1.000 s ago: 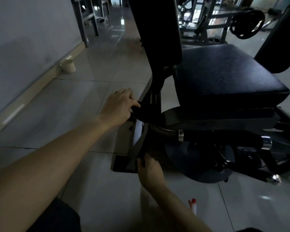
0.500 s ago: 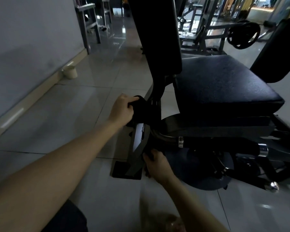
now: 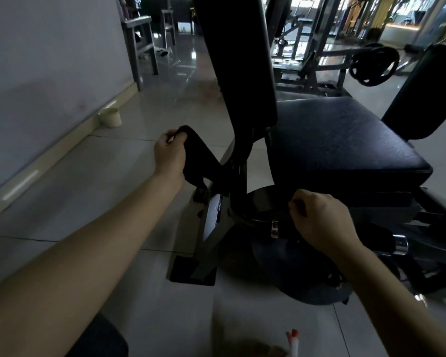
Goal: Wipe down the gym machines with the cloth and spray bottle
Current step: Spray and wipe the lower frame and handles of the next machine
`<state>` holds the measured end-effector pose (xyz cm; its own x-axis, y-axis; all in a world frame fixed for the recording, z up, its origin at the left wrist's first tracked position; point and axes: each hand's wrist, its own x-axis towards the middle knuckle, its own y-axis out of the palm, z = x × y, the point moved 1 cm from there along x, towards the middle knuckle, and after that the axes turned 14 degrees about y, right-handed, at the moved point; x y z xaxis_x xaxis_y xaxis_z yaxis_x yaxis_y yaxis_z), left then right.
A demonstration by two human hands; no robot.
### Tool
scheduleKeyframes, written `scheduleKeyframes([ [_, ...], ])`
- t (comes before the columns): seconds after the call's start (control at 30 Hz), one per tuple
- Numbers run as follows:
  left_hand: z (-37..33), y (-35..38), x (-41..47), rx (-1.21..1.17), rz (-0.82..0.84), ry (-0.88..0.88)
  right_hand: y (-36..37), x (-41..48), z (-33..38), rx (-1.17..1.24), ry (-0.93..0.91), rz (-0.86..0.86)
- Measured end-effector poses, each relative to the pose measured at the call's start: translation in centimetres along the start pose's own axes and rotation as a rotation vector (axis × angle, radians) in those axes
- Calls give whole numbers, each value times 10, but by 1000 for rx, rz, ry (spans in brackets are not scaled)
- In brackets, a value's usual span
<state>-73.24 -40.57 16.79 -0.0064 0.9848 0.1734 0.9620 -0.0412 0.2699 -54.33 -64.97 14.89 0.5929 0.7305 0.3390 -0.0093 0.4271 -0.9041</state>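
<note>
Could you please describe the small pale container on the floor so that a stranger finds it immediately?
Start at the grey wall on the left and follow its skirting board. The container stands on the tiles against it, beyond the left hand gripping the black cloth. It alone there is low, round and cream-coloured.

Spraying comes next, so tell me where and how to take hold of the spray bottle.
Take the spray bottle by its white neck, just under the red nozzle tip, coming down from above: only that upright top shows at the lower edge, the body out of view. Probably use the right hand, which is nearer; the left hand grips the black cloth.
</note>
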Motion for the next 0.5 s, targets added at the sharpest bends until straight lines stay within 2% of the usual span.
scheduleKeyframes([
  [0.17,14,16,-21,142,103,-124,13,-8,-5,31,20,-60],
  [0.3,45,44,-47,250,300,-288,16,-11,-2,15,30,-113],
  [0.37,58,62,-62,391,431,-290,17,-12,0,-22,20,-134],
  [0.5,75,80,-59,780,543,-176,20,-12,4,-131,-17,-131],
])
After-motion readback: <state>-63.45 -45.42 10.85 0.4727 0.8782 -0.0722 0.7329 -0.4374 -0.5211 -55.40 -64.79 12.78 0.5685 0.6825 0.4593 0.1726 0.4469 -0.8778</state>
